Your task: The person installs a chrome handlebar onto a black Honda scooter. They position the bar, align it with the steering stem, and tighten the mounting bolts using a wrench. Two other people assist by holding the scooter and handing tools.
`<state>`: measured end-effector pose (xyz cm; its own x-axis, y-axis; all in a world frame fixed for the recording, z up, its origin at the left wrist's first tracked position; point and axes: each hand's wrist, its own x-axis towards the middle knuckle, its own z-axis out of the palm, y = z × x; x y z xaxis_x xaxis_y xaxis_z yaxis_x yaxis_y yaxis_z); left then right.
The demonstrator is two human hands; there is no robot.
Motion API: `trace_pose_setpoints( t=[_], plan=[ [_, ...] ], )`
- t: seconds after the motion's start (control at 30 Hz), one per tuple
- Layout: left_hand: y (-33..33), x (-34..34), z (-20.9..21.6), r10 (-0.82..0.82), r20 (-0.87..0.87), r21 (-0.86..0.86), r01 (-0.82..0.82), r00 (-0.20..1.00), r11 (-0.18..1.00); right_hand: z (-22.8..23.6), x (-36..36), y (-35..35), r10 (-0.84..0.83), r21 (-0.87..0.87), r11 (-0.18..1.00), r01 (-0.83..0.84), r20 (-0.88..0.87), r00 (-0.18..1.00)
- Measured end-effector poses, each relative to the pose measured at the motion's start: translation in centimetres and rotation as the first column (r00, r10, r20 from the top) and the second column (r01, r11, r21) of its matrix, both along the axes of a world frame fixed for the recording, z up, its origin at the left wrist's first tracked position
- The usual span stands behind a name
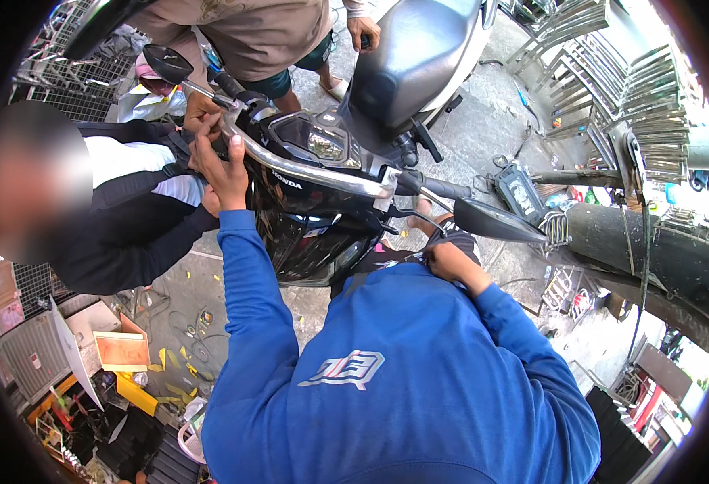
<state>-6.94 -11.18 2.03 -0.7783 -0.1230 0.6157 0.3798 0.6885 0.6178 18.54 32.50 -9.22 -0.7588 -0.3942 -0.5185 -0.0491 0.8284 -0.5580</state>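
My left hand is raised to the left end of a bent, shiny metal bar that runs across the front of a black motor scooter. Its fingers and thumb close about that end, close to another person's hand. A bracket sits at the bar's right end, next to the grip. Low at my waist, beside the front hem of my blue top, is my right hand; its fingers are bent and partly hidden. Just above it, the right mirror juts out.
A person in a black jacket crouches at the left, a hand near the bar. Someone in a tan shirt stands beyond the left mirror. Metal racks stand far right; an orange-sided box lies lower left.
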Motion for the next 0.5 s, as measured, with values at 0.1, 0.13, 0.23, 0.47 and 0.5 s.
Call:
trace_pose_setpoints(
  t=[0.1,0.13,0.23,0.47,0.5],
  plan=[
    [0.0,0.4,0.1,0.028,0.019,-0.044,-0.027,0.999,0.999,-7.7,-0.3,1.3,0.164,0.015,0.986,-0.166,0.087,0.983],
    [0.0,0.5,0.2,0.045,0.032,-0.05,-0.044,0.998,0.998,-9.4,-0.5,2.3,0.14,0.056,0.986,-0.159,0.256,0.957],
    [-0.1,0.4,0.4,0.071,0.067,-0.036,-0.069,0.995,0.997,-13.3,-1.0,2.6,0.243,0.096,0.928,-0.361,0.579,0.779],
    [0.1,0.3,0.5,0.041,0.06,-0.009,-0.041,0.997,0.999,-13.2,0.2,4.1,0.154,-0.009,0.982,-0.19,0.625,0.765],
    [0.0,0.4,0.6,0.056,0.064,-0.024,-0.055,0.996,0.998,-13.1,0.1,3.9,0.153,-0.021,0.984,-0.18,0.628,0.763]
  ],
)
